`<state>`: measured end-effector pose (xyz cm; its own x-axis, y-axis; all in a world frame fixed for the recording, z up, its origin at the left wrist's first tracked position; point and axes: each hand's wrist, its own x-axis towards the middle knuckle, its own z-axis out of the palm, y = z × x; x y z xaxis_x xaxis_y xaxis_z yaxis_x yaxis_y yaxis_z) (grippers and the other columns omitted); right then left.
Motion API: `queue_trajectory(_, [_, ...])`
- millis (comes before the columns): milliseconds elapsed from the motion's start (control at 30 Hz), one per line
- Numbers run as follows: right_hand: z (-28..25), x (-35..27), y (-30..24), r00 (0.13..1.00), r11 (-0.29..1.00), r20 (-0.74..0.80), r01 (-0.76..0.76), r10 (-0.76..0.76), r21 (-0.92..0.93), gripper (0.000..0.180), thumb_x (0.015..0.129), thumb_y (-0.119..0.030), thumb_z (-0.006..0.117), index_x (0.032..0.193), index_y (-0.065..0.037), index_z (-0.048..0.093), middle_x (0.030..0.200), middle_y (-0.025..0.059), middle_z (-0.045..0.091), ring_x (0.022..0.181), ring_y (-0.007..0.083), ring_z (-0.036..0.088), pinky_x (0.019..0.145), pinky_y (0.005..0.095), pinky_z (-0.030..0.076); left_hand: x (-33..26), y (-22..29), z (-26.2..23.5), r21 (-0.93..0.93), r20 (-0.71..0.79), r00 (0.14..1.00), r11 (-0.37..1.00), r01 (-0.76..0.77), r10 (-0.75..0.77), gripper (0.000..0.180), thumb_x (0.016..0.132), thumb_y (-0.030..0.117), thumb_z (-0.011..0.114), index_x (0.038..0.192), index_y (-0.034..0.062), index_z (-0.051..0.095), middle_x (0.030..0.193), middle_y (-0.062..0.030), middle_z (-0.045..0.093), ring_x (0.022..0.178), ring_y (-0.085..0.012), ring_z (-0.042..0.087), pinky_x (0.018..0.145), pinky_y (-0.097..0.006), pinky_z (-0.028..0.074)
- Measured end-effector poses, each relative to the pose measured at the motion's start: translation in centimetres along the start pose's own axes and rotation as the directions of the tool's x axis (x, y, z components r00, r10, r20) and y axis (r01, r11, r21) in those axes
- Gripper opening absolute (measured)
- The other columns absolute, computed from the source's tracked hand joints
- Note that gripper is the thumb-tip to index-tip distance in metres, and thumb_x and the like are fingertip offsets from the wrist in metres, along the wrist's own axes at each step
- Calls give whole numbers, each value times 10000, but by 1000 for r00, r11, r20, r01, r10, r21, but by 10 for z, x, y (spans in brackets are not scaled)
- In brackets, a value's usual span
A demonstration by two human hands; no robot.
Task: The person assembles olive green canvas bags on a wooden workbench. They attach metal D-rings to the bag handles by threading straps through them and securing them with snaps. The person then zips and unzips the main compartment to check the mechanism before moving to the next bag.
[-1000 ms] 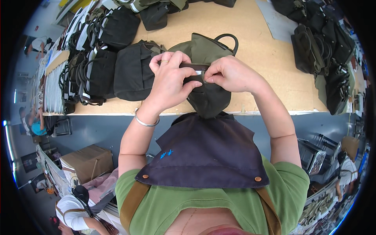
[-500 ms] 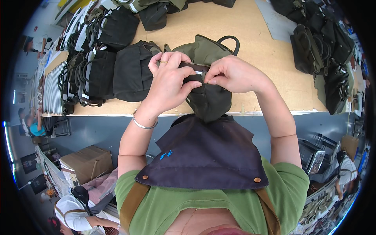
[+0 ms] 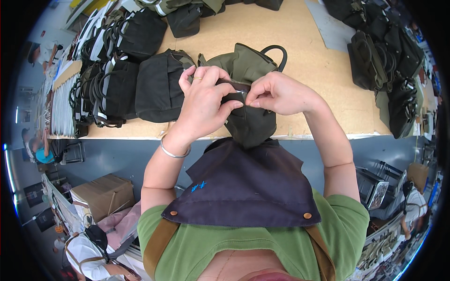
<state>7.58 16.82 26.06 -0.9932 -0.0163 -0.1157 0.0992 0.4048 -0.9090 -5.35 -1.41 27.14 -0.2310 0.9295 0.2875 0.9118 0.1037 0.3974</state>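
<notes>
An olive-green bag [image 3: 255,124] with a black loop handle [image 3: 281,54] lies at the table's front edge, close to my body. Along its opening runs a zipper [image 3: 239,85] with metal teeth on dark tape. My left hand [image 3: 206,98] grips the bag's edge beside the zipper, thumb on the near side and fingers over the far side. With thumb and forefinger together, my right hand [image 3: 279,93] pinches at the same edge just to the right. Whatever small piece sits between those fingertips is hidden. A pale sliver shows between the hands, below the zipper.
Left of my hands lies a black bag [image 3: 159,86], with a row of black handled bags [image 3: 117,86] beyond it. More dark bags [image 3: 368,61] are heaped at the right. A cardboard box [image 3: 103,196] stands lower left. People work on both sides.
Both hands stay at the bag's edge with almost the same grip. My right hand has shifted very slightly, and the bag has barely moved.
</notes>
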Motion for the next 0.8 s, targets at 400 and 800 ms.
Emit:
queue_trajectory(400, [8, -15, -24, 927, 950, -367, -37, -84, -311, 207, 749, -263, 731, 817, -74, 685, 646, 35, 610, 614, 179, 635, 563, 323, 466, 3, -2, -3, -14, 45, 998, 999, -38, 39, 191, 697, 215, 792, 807, 89, 701, 973, -17, 513, 1052, -222, 472, 1003, -470, 229])
queue_trajectory(800, [-13, -1, 13, 992, 948, -29, -105, 119, 301, 106, 870, -48, 680, 959, 6, 660, 765, -45, 624, 658, 8, 496, 585, 180, 395, 18, -25, -8, -248, 11, 988, 958, -147, 155, 160, 727, 141, 777, 786, 97, 634, 988, -1, 649, 928, -185, 568, 979, -369, 286])
